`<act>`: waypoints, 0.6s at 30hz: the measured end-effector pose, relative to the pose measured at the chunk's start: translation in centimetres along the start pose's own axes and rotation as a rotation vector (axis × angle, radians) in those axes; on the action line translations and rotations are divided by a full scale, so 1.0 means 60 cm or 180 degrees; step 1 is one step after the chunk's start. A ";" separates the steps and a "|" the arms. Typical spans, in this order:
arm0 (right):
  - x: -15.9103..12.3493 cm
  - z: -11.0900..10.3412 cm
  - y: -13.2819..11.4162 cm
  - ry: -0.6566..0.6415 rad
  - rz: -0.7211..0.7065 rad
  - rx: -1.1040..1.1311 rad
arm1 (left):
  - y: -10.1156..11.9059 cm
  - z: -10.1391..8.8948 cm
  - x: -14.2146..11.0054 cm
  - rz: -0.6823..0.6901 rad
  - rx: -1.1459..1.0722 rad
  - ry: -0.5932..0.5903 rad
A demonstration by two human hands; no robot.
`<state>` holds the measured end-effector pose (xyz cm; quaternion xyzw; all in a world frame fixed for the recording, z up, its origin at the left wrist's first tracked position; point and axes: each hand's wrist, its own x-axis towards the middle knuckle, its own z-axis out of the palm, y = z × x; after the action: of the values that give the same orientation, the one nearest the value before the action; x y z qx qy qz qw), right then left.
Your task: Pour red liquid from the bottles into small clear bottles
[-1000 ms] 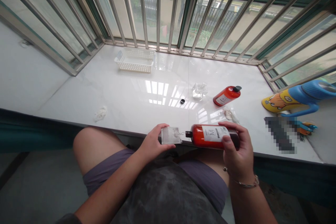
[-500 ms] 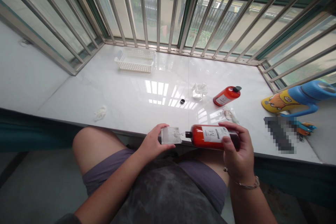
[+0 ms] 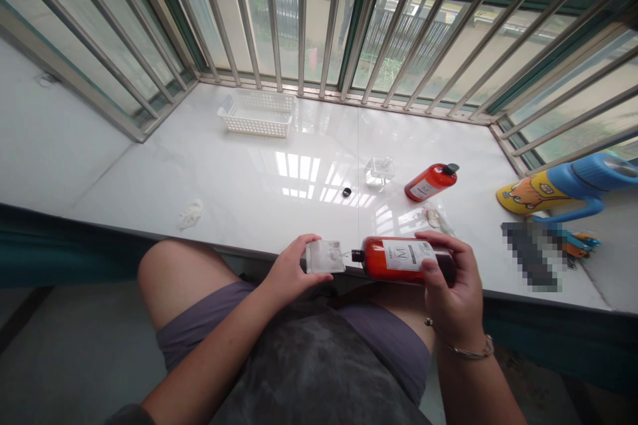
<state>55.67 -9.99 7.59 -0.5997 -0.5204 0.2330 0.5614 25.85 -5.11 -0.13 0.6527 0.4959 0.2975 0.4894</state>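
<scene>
My left hand (image 3: 294,267) grips a small square clear glass bottle (image 3: 321,257) by its sides, at the counter's front edge. In my right hand (image 3: 452,275) is a red-brown bottle (image 3: 373,259) with a white label, tipped on its side and uncapped. Its black-looking neck points left at the glass bottle, and a thin clear stream of liquid seems to run between the two mouths. A small black cap (image 3: 347,192) lies on the counter beyond them. Behind it stands a second clear glass bottle (image 3: 379,172).
A second red bottle (image 3: 430,182), capped, stands on the white counter (image 3: 239,179) near a crumpled clear wrapper (image 3: 434,217). A white basket (image 3: 258,116) is by the barred window. At right are a blue-and-yellow flask (image 3: 563,184) and a blurred-out dark item (image 3: 533,255). A crumpled tissue (image 3: 190,214) lies left.
</scene>
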 end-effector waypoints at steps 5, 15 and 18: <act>0.000 0.000 0.000 -0.0015 -0.0002 -0.0020 | 0.002 -0.001 0.000 -0.0026 -0.0002 -0.0009; 0.000 -0.002 -0.002 -0.0085 -0.0057 -0.0078 | 0.001 -0.001 0.000 -0.0029 0.0019 0.0003; 0.000 -0.003 -0.001 -0.0089 -0.0054 -0.0105 | -0.001 -0.001 -0.001 -0.0032 0.0023 -0.0003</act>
<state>55.80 -10.08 7.68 -0.6011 -0.5371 0.2280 0.5461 25.79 -5.12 -0.14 0.6521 0.5000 0.2930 0.4888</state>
